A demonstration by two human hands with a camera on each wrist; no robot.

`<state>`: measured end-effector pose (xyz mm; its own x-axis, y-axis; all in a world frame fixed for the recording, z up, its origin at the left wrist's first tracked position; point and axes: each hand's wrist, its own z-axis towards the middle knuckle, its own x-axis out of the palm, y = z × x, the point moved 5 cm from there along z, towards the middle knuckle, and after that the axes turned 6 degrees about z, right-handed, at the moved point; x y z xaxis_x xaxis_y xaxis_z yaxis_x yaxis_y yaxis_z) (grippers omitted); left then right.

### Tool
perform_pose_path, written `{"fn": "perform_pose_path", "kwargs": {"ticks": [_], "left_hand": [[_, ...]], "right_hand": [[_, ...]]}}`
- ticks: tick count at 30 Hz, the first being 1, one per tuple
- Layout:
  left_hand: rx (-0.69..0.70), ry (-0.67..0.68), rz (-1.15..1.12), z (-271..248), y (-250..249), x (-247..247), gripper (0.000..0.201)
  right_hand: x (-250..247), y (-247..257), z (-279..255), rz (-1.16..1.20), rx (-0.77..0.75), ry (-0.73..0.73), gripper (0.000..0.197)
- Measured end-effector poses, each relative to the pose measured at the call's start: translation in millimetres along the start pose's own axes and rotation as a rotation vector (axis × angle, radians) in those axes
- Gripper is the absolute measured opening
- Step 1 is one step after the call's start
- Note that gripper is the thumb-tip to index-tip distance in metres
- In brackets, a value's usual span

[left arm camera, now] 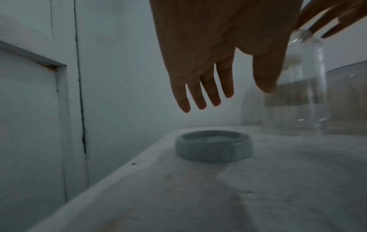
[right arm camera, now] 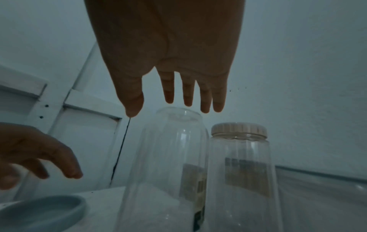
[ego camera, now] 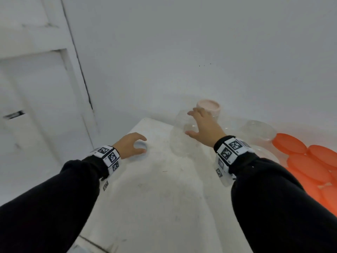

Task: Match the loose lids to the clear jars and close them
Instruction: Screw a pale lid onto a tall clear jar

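The round pale-blue plastic lid (left arm camera: 214,146), lying rim-up on the white table (ego camera: 164,198), is hovered over by the left hand (ego camera: 130,145), fingers spread and empty, while the open-fingered right hand (ego camera: 204,126) is poised above the uncapped clear plastic jar (right arm camera: 168,164) (presumably to steady it).

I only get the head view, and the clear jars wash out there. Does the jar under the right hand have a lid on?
Observer: No. The right wrist view shows the open jar with a bare mouth, the right hand spread above it.
Operator: Is the left hand holding that blue lid?
Observer: No. In the left wrist view, the left hand hangs above the blue lid with a clear gap.
Operator: And the pink-lidded jar?
Observer: The capped jar stands close beside the open jar and carries a label.
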<state>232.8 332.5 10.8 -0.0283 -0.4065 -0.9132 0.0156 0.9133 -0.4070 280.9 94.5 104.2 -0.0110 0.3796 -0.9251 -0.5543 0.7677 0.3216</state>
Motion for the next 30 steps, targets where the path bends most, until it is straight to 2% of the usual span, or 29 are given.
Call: {"fn": "perform_pose_path", "kwargs": {"ticks": [4, 9, 13, 21, 25, 28, 30], "left_hand": [[-0.002, 0.149, 0.109, 10, 21, 8, 0.067], [0.011, 0.283, 0.169, 20, 32, 17, 0.1], [0.04, 0.311, 0.213, 27, 32, 26, 0.094], [0.049, 0.35, 0.296, 37, 29, 30, 0.096], [0.041, 0.31, 0.294, 40, 28, 31, 0.09], [0.056, 0.282, 0.277, 40, 26, 29, 0.089], [0.068, 0.245, 0.215, 41, 23, 24, 0.088]], "right_hand": [[13, -1, 35, -0.083, 0.052, 0.061, 0.077], [23, -2, 50, -0.125, 0.105, 0.148, 0.082], [24, 2, 49, -0.154, 0.108, 0.203, 0.091], [17, 16, 35, -0.298, 0.048, 0.225, 0.096], [11, 17, 22, -0.268, 0.05, 0.152, 0.098], [3, 16, 9, -0.315, 0.032, 0.002, 0.094], [0, 12, 1, -0.255, 0.068, -0.065, 0.095]]}}
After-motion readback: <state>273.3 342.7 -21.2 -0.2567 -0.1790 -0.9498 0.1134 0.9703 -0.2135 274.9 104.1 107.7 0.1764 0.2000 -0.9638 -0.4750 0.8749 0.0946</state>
